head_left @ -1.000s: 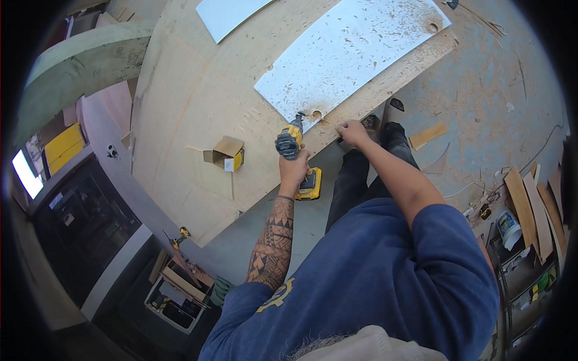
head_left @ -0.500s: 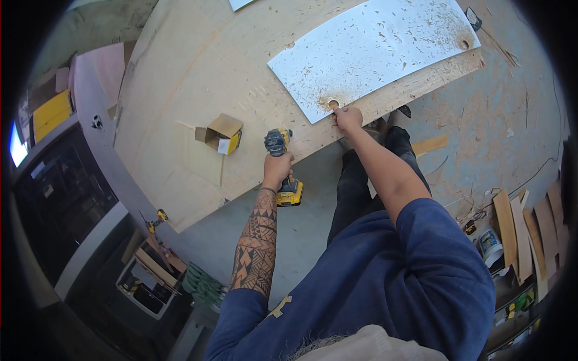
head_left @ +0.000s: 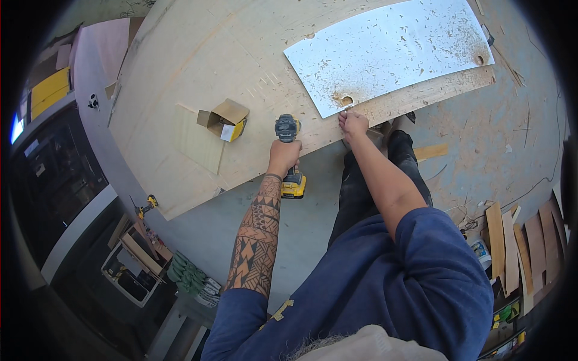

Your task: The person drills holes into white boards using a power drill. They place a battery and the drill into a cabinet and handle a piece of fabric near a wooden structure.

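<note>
My left hand (head_left: 283, 157) is wrapped round the grip of a yellow and black cordless drill (head_left: 287, 127), held over the near edge of the wooden worktop, its yellow battery (head_left: 294, 186) hanging past that edge. Just off the near edge of a white board (head_left: 391, 54), my right hand (head_left: 354, 123) has its fingers pinched together. Something small and pale shows at the fingertips, too small to name. Close to them is a round hole (head_left: 347, 101) in the board, ringed with brown dust. Wood shavings lie scattered over the white surface, and a second round hole (head_left: 480, 60) sits near its right end.
An opened cardboard box (head_left: 230, 111) stands on the worktop (head_left: 180, 78), left of the drill. A second yellow drill (head_left: 147, 206) is beyond the worktop's lower left corner. Wood strips (head_left: 512, 253) lean at the right, and shavings litter the floor.
My right hand has drawn back from the hole to just beyond the board's near edge. The drill in my left hand has turned slightly. The whole view has shifted a little.
</note>
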`<act>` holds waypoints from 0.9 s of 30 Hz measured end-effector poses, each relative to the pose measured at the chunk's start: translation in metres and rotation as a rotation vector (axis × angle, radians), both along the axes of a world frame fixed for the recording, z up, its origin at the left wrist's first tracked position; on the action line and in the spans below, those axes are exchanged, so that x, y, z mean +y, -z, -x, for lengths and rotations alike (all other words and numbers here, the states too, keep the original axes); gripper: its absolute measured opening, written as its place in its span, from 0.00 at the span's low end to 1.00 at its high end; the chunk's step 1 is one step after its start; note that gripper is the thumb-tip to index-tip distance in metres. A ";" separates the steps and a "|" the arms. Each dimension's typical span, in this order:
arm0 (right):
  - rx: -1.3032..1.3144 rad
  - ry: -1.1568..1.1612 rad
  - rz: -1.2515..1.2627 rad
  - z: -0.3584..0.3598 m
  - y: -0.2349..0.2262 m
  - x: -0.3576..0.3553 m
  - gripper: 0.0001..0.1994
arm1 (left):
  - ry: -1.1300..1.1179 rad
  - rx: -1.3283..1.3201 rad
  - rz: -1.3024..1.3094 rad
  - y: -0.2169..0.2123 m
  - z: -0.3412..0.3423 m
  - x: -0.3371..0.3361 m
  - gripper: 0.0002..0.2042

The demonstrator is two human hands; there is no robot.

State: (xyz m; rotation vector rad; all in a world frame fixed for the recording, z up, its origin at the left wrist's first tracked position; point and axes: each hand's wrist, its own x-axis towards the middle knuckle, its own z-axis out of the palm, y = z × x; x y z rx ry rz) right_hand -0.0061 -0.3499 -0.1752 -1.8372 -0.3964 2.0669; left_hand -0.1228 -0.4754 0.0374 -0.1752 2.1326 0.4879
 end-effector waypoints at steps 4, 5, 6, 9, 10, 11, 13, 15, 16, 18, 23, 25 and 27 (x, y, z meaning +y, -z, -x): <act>-0.277 -0.136 -0.160 0.002 -0.047 -0.012 0.13 | -0.023 0.004 0.028 -0.003 0.005 -0.011 0.08; -0.521 -0.288 -0.597 -0.005 -0.045 -0.007 0.14 | -0.006 -0.001 0.030 -0.002 0.006 -0.004 0.08; -0.764 -0.442 -1.034 -0.012 -0.042 -0.001 0.15 | 0.003 -0.005 0.021 -0.002 0.006 0.003 0.08; -0.450 -0.864 -1.054 -0.016 -0.072 0.005 0.15 | 0.005 -0.011 0.022 -0.001 0.008 -0.013 0.09; -0.456 -0.861 -1.056 -0.020 -0.070 0.012 0.15 | 0.012 -0.012 0.012 -0.001 0.008 -0.010 0.09; -0.491 -0.969 -1.119 -0.021 -0.068 0.020 0.13 | 0.017 -0.012 0.003 0.000 0.007 -0.007 0.09; -0.528 -1.080 -1.179 -0.022 -0.063 0.030 0.11 | 0.017 -0.003 -0.003 -0.001 0.005 -0.004 0.08; -0.440 -1.089 -1.216 -0.022 -0.059 0.033 0.07 | 0.013 0.005 -0.005 -0.003 0.004 -0.003 0.08; -0.437 -1.091 -1.217 -0.023 -0.057 0.030 0.07 | 0.010 0.005 0.006 -0.004 0.005 -0.003 0.08; -0.410 -0.955 -1.105 -0.023 -0.053 0.019 0.07 | 0.000 0.008 0.019 -0.006 0.006 -0.003 0.09; -0.390 -0.528 -0.558 -0.002 -0.039 -0.007 0.10 | 0.001 -0.013 0.020 -0.007 0.007 -0.002 0.09; -0.261 -0.291 -0.208 0.002 -0.031 -0.011 0.10 | 0.007 -0.006 0.019 -0.009 0.004 0.002 0.09; -0.337 -0.330 -0.417 -0.004 -0.015 -0.004 0.10 | 0.029 -0.002 0.001 -0.009 0.004 0.014 0.09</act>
